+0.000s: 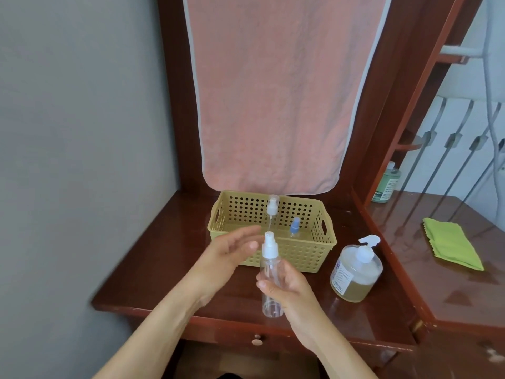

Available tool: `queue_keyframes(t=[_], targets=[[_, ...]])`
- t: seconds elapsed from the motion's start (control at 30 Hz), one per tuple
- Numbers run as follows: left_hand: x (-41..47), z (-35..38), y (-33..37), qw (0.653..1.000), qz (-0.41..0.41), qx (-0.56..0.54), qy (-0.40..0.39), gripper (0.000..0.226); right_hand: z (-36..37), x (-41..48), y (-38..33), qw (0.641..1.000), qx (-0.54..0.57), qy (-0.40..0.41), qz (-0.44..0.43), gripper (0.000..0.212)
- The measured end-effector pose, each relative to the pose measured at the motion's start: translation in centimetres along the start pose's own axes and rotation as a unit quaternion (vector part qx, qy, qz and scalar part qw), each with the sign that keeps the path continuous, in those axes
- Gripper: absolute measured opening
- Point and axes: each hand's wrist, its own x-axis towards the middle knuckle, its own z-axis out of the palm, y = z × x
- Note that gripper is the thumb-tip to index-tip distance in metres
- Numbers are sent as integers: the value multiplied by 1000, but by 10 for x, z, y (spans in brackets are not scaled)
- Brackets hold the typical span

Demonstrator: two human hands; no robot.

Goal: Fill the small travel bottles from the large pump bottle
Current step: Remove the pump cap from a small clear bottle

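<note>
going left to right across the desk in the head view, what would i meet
left hand → clear spray bottle → large pump bottle → green cloth

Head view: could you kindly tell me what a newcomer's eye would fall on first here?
The clear spray bottle, held upright in the right hand at centre, with the open left hand beside its white cap. Behind sits a yellow perforated basket holding two more small bottles; to its right stands the large pump bottle of yellowish liquid. A pink towel hangs above.
</note>
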Motion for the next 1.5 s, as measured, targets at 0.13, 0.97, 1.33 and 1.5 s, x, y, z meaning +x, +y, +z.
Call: queue_keyframes(t=[0.13,0.97,1.33,1.5], targets=[[2,12,9,994,-19,-70,-76,29,2,-5,-4,999,17,-46,4,31],[15,36,-4,996,-13,11,92,42,7,-3,-3,995,-82,51,-29,46],[16,39,-8,996,-31,-7,80,48,6,-5,-1,995,-70,65,-10,41],[13,33,-7,994,-22,-108,-1,29,3,-6,-3,994,-80,75,-10,36]])
